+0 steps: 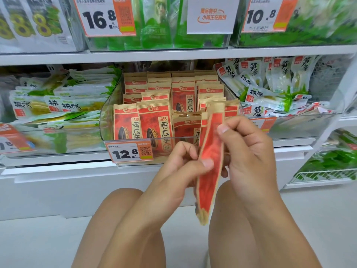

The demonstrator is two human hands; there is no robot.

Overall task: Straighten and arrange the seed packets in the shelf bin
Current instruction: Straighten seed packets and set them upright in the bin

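A clear plastic shelf bin holds rows of red and tan sunflower seed packets, most standing upright, one near the front middle sunk lower. In front of the bin I hold a small stack of the same packets edge-on and vertical. My left hand pinches the stack from the left with thumb and curled fingers. My right hand grips it from the right, thumb near the top. The stack hides the bin's front right part.
Bins of green and white bamboo-shoot packets flank the seed bin left and right. A 12.8 price tag hangs on the bin front. The upper shelf carries more bins. My bare knees are below, over a white floor.
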